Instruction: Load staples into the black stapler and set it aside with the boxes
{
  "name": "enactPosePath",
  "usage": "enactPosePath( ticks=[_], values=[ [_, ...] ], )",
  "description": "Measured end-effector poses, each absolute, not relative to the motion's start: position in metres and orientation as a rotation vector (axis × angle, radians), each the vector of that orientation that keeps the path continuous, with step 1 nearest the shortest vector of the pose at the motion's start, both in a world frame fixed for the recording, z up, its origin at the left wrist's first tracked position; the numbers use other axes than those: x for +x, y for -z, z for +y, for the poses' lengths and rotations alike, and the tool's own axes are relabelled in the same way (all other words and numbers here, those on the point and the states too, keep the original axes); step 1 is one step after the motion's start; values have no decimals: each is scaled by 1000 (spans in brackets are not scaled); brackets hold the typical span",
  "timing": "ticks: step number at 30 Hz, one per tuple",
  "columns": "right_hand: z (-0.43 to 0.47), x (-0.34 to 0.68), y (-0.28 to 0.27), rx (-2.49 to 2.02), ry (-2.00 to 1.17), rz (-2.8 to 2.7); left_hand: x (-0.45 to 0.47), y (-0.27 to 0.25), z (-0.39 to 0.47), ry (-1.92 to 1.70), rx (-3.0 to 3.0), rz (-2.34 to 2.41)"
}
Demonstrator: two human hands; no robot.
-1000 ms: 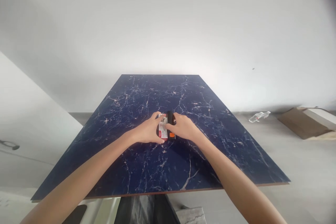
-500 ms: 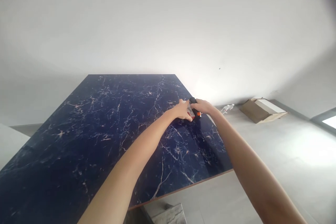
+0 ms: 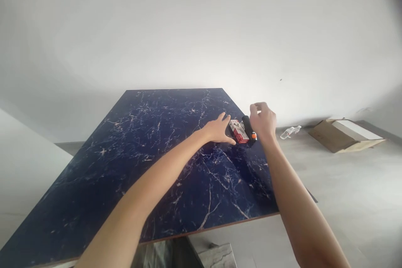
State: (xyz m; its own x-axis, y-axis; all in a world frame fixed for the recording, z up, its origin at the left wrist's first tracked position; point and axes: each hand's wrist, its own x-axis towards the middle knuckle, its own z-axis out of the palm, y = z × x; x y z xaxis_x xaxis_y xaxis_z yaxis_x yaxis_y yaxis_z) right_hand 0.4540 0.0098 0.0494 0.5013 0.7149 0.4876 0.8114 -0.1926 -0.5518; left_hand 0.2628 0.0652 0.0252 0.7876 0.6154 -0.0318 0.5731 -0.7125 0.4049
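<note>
A small red and white box (image 3: 239, 131) lies near the right edge of the dark blue marbled table (image 3: 150, 142). Right beside it is a black cylinder-like object (image 3: 248, 125) with an orange spot at its near end; its exact kind is unclear. My left hand (image 3: 217, 130) is open with fingers spread, just left of the box and holding nothing. At the table's right edge, my right hand (image 3: 264, 120) is raised just right of the black object. Its fingers are loosely bent and apart, with nothing seen in them.
A pale wall (image 3: 188, 29) stands behind the table. On the floor to the right lie a clear plastic bottle (image 3: 287, 132) and an opened cardboard box (image 3: 333, 136). A grey marbled surface (image 3: 218, 256) shows below the table's front edge.
Both hands have come off the box and the black object, the left to the left, the right up and to the right. The view has shifted left, so the scene sits further right.
</note>
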Motion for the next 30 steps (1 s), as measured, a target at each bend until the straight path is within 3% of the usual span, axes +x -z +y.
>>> enactPosePath(
  ticks=[6, 12, 18, 30],
  values=[
    [13, 327, -60, -1473, -58, -1862, 125, -37, 40, -507, 2524, 1042],
    [3, 251, -14, -1083, -161, -2354, 35, -4, 20, -584, 2619, 1311],
    [-5, 252, 20, -1016, -225, -2502, 28, 19, 21, -405, 2631, 1337],
    [-9, 244, 17, -1074, -154, -2507, 34, 21, 9, -304, 2703, 1335]
  ],
)
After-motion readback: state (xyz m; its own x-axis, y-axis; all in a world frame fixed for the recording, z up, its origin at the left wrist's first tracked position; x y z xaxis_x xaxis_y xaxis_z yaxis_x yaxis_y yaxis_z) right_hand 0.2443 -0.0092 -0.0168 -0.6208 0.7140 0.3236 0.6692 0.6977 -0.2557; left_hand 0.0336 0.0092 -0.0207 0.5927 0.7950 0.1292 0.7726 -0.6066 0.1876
